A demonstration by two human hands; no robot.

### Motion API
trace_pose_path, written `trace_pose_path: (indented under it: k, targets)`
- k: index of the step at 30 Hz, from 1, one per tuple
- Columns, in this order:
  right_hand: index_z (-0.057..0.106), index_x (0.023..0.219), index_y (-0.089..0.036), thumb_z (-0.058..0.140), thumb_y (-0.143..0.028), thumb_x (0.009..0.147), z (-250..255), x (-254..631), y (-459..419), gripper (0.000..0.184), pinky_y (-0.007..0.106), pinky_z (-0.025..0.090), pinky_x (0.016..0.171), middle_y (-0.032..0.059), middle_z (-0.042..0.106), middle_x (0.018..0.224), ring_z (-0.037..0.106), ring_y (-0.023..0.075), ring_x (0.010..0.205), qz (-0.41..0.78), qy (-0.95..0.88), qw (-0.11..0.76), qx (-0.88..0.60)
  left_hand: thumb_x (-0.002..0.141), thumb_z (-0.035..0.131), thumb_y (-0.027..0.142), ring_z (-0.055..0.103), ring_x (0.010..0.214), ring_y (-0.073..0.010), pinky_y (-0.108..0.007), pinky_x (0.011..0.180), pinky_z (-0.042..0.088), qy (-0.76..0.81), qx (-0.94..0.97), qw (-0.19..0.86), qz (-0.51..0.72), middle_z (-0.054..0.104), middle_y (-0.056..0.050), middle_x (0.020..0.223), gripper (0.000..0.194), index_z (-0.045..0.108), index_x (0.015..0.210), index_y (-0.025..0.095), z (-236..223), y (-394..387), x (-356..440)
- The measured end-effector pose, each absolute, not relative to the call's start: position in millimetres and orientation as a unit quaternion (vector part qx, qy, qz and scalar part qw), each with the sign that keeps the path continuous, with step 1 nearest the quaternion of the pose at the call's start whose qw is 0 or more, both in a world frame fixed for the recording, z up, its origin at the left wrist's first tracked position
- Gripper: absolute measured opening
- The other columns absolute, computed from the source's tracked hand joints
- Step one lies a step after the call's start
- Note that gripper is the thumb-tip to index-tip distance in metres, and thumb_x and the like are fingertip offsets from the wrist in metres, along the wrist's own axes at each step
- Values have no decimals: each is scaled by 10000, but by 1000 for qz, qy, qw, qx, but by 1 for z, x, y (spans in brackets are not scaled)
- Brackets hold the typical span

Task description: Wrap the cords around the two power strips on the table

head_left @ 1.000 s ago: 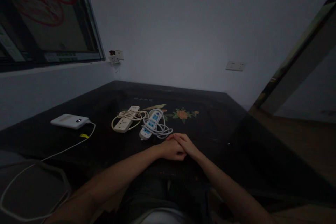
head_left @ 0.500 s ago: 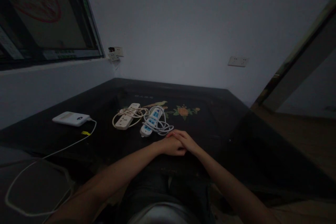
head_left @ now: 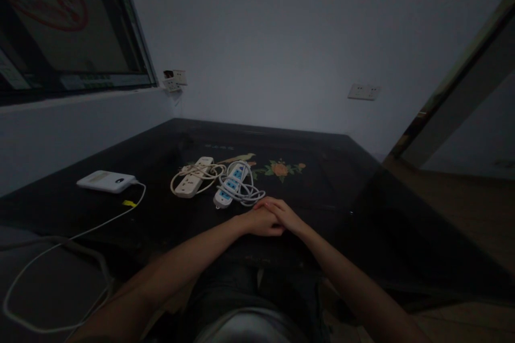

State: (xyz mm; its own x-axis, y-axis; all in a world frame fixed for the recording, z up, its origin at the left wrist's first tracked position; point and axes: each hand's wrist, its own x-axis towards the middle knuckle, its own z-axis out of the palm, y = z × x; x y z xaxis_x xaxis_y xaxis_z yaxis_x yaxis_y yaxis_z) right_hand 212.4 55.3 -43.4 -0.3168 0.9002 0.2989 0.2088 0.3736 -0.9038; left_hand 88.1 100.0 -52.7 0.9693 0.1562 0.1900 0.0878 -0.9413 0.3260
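My hands rest together on the near edge of a dark glossy table (head_left: 330, 193). My left hand (head_left: 261, 222) lies beneath, its thumb showing and its other fingers mostly hidden. Across it lies my right hand (head_left: 284, 213), fingers stretched over the back of the left one. Just beyond the hands is a white power strip with blue sockets (head_left: 230, 187), its grey cord coiled loosely over it and reaching close to my fingertips. Left of that, a cream power strip (head_left: 189, 185) lies with its own cord looped around it.
On the table's left side is a white device (head_left: 105, 181) with a white cable (head_left: 102, 226) running off the near edge; the cable bears a yellow tag (head_left: 129, 203). Flower and bird pictures (head_left: 279, 169) decorate the tabletop. Wall sockets (head_left: 363, 91) and a window (head_left: 80, 27) are behind.
The view has shifted very slightly, so the table things sit a little further left in it. My hands stay folded one over the other.
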Motion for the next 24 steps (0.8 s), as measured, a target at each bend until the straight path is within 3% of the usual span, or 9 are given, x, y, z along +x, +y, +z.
trace_pose_path:
  k: [24]
  targets:
    - [703, 920, -180, 423, -427, 932, -45, 212, 56, 373, 366, 419, 952, 67, 691, 969, 614, 212, 978, 381, -719, 432, -389, 790, 591, 156, 662, 800, -168, -227, 735, 483, 70, 980, 155, 105, 746, -55, 889, 177, 724, 906, 149, -50, 97, 86]
